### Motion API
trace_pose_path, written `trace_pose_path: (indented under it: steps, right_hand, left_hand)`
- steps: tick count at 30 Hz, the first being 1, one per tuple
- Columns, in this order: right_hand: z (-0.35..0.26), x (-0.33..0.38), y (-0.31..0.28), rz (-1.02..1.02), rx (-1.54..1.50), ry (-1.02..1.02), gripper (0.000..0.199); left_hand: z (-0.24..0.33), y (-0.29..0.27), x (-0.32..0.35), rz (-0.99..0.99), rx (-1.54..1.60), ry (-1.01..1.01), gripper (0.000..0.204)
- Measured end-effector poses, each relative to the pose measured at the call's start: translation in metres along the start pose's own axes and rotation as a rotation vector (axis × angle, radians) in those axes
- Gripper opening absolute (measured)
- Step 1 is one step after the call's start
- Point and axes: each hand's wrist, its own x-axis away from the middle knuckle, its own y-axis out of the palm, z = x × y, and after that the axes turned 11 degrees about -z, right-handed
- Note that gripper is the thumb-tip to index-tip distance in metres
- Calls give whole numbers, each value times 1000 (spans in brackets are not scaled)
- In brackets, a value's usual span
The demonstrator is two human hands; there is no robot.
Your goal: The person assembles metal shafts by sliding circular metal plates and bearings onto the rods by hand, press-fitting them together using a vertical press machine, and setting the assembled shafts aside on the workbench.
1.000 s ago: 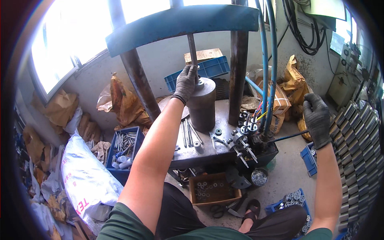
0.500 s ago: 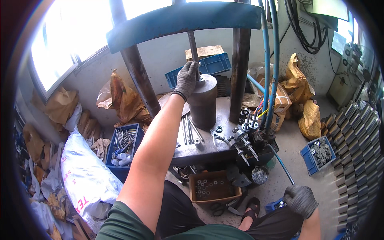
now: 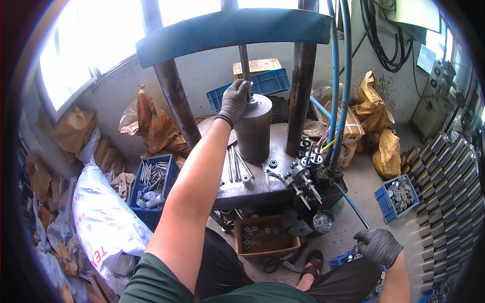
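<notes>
In a dark grey glove, my left hand (image 3: 235,101) is closed around a small metal part (image 3: 251,102) on top of a thick steel cylinder (image 3: 253,134). The part stands directly beneath the thin vertical press rod (image 3: 244,61), and my fingers partly hide it. At the lower right, my gloved right hand (image 3: 380,247) has curled fingers on the end of a blue lever (image 3: 353,208). That lever slopes down from the valve block of the press. The cylinder stands upright on the metal press table (image 3: 230,201).
Metal rods (image 3: 236,164), a ring (image 3: 246,178) and pliers (image 3: 273,175) lie on the table. Blue hoses (image 3: 335,96) hang beside the right post. Below is a wooden box (image 3: 267,235) of rings. A white sack (image 3: 103,217) and stacked metal tubes (image 3: 447,202) flank me.
The view has shifted slightly. My right hand stays at the lever's end, its fingers a little looser and the hand turned slightly. My left hand keeps its place on the small part.
</notes>
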Motion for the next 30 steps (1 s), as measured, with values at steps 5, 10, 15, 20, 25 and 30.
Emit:
trace_pose_path:
  steps: [5, 10, 15, 20, 25, 30]
  right_hand:
    - [2, 1, -4, 77, -204, 7, 31]
    - [3, -1, -8, 28, -123, 8, 30]
    - [12, -1, -5, 51, -89, -22, 30]
    - [9, -3, -5, 131, -199, -26, 30]
    - [4, 1, -11, 10, -31, -36, 27]
    - [9, -3, -7, 257, -219, -85, 28]
  left_hand:
    - [-3, -2, -1, 8, -26, 14, 32]
    - [-1, -3, -1, -21, 10, -32, 23]
    - [4, -1, 1, -12, -24, -27, 24]
    - [4, -2, 3, -4, -15, -28, 28]
    - [11, 2, 7, 7, -13, -22, 28]
    - [9, 0, 5, 4, -55, -16, 28]
